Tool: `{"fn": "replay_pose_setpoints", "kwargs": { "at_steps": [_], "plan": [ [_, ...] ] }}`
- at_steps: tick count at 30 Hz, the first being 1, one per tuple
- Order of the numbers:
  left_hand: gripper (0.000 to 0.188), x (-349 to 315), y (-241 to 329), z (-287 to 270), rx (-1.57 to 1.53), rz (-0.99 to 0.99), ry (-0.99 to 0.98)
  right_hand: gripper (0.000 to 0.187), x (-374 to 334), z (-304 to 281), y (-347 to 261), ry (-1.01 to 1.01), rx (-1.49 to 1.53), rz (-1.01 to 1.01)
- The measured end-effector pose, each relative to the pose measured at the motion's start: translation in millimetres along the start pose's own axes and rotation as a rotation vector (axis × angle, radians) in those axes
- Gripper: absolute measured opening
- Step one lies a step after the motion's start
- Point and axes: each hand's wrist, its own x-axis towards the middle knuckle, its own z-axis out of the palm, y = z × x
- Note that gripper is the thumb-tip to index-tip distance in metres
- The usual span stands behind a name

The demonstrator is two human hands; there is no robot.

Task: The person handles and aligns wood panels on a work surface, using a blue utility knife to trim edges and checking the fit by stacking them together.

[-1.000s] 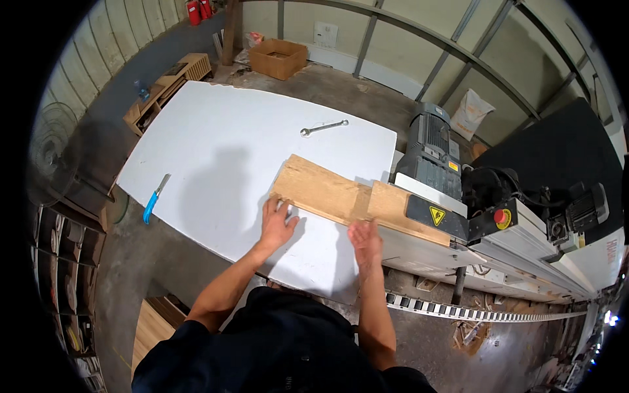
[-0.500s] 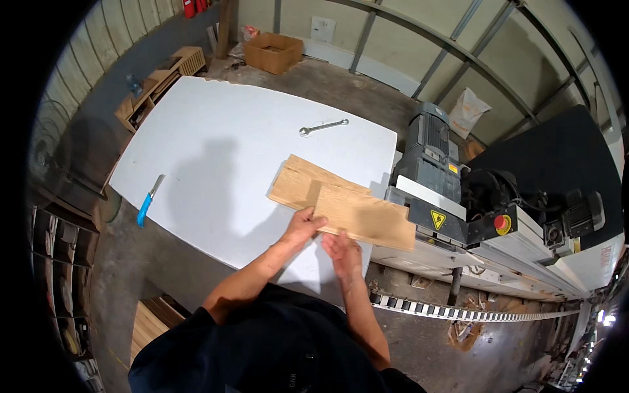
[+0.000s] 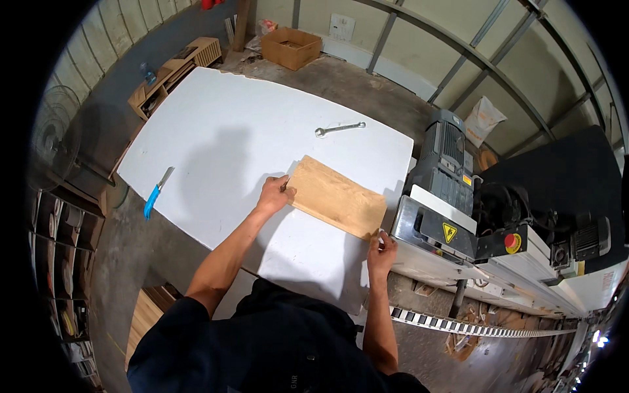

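Note:
A light-brown wooden board (image 3: 337, 196) with visible grain lies at a slant over the white tabletop. My left hand (image 3: 275, 194) grips its left end, fingers curled at the edge. At the board's near right corner, my right hand (image 3: 381, 254) is closed on the edge. Just one board face shows; whether a second board lies under it I cannot tell. Beyond the board rests a steel combination wrench (image 3: 341, 129). A blue-handled knife (image 3: 157, 194) lies at the table's left edge, its handle jutting past the rim.
Right of the white table (image 3: 216, 98) stands a machine with a grey motor (image 3: 445, 150), a red stop button (image 3: 512, 240) and a toothed white strip (image 3: 472, 325). A cardboard box (image 3: 291, 47) sits on the floor behind. Shelving (image 3: 65, 262) and a fan (image 3: 52, 131) are at left.
Two boards overlapped at an offset before; now one board outline shows. My left hand moved left to the board's end, my right hand moved right to its corner.

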Motion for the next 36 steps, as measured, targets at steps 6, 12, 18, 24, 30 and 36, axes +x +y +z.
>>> {"fn": "replay_pose_setpoints", "kwargs": {
  "at_steps": [6, 12, 18, 24, 30, 36],
  "plan": [
    [0.039, 7.9, 4.1, 12.3, 0.118, -0.121, -0.054, 0.037, 18.3, 18.1, 10.9, 0.006, -0.005, -0.063],
    [0.044, 14.6, 28.2, 12.7, 0.265, -0.197, -0.006, 0.030, 31.3, 32.2, -1.2, -0.079, 0.003, 0.118],
    [0.048, 28.5, 15.9, 12.8, 0.256, -0.250, 0.026, 0.028, 30.5, 39.1, -13.6, -0.021, 0.287, 0.201],
    [0.045, -19.6, 19.6, 7.2, 0.125, -0.268, -0.076, 0.029, 3.7, 17.8, 7.6, -0.136, 0.182, 0.275],
    [0.044, -50.9, -5.3, 6.1, 0.129, -0.151, 0.054, 0.039, -14.5, 9.2, 5.8, -0.127, 0.452, 0.274],
    [0.043, -57.5, 0.1, -10.1, -0.229, -0.110, -0.177, 0.048, -14.5, -23.1, 8.8, -0.024, 0.625, 0.498]
  ]
}}
